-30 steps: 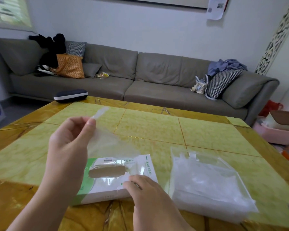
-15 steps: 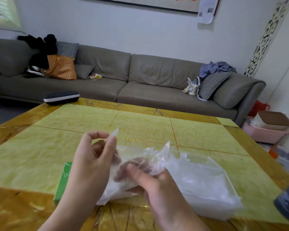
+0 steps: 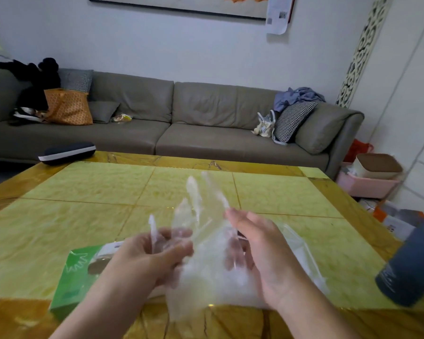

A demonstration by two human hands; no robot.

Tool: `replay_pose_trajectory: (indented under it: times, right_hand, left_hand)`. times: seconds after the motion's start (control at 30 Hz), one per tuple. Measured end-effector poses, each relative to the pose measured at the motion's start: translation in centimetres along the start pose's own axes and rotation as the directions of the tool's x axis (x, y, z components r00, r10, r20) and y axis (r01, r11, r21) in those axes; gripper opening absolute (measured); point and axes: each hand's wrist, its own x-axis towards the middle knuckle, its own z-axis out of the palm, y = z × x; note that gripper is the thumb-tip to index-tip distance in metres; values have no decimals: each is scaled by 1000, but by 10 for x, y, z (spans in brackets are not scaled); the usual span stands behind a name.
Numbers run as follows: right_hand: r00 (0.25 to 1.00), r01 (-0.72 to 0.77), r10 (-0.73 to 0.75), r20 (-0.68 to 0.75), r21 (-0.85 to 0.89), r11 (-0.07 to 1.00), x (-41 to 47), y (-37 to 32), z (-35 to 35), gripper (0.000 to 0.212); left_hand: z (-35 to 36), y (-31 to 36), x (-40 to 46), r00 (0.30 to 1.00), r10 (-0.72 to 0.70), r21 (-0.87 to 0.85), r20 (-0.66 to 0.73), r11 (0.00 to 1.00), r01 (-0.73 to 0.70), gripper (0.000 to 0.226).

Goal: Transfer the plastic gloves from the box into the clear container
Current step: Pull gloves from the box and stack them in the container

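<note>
**A:** Where is the plastic glove (image 3: 201,231) sitting right now, taking the box (image 3: 76,272) as the marker?

**B:** It is hanging in the air just to the right of the box, stretched between the two hands. Its long axis is running away from the person: cuff low and near, the thin fingers pointing up and toward the far side of the table (image 3: 83,192).

**A:** And the hands?

**B:** The left hand (image 3: 154,255) is pinching the glove's left edge, fingers curled round the film, and is hovering over the box's right end. The right hand (image 3: 257,248) is lying against the glove's right side, palm inward. The picture is blurred there, so I cannot tell whether it is gripping the film or only touching it.

**A:** Where is the clear container (image 3: 301,255) lying from the box?

**B:** To the right of the box, on the table, directly beyond and beneath the right hand. Much of it is being hidden by the glove and that hand; only its right edge is showing clearly.

**A:** So which hand is nearer the target?

**B:** The right one, I judge. The glove is already hanging almost over the container, so the move would be a short drop down and rightward.

**A:** Any risk?

**B:** The film is flimsy and spread wide; I expect it may drape over the rim rather than settle inside.
</note>
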Motion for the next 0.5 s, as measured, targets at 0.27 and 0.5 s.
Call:
replay_pose_trajectory:
  times: [0.27, 0.5]
  right_hand:
    - [962, 137, -123, -245, 42, 990, -5, -10, -43, 5]
    - [840, 74, -283, -463, -420, 905, 9, -9, -114, 8]
  left_hand:
    - [37, -4, 0, 942, 314, -33, -120, 947, -320, 21]
    - [52, -15, -4, 909, 385, 261, -159, 905, -337, 16]
